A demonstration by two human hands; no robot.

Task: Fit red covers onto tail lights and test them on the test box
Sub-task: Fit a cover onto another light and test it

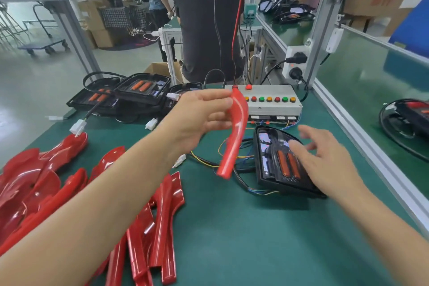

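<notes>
My left hand grips a long curved red cover by its upper end, lifted above the green mat. A black tail light with two orange strips lies on the mat in front of the grey test box, its thin wires trailing left. My right hand hovers over the tail light's right side with fingers spread and holds nothing. The test box has a row of red, green and yellow buttons.
A pile of red covers fills the left and bottom of the mat. Several more black tail lights with white plugs sit at the back left. An aluminium rail bounds the right side. A person in dark clothes stands behind the bench.
</notes>
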